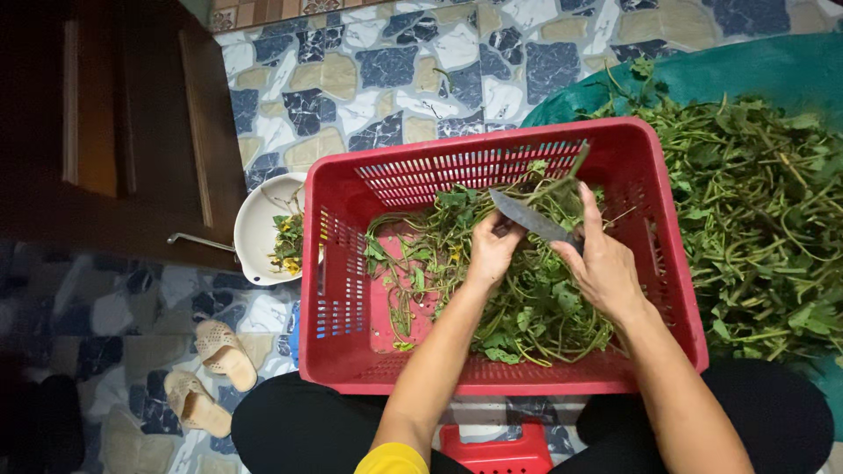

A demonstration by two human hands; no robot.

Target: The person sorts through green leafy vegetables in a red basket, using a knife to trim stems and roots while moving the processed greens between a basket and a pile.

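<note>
One red crate (351,290) on the floor. Inside it: left hand (492,250), fingers closed on one knife (531,219); right hand (606,263), fingers gripping green stems (562,189). Left of crate: one white bowl (255,230), two sandals (211,377).

The patterned tile floor (378,79) carries a red crate (667,263) around the fingers, a white colander (255,230) and sandals (211,377) left of them, a green sheet (773,70) right.
</note>
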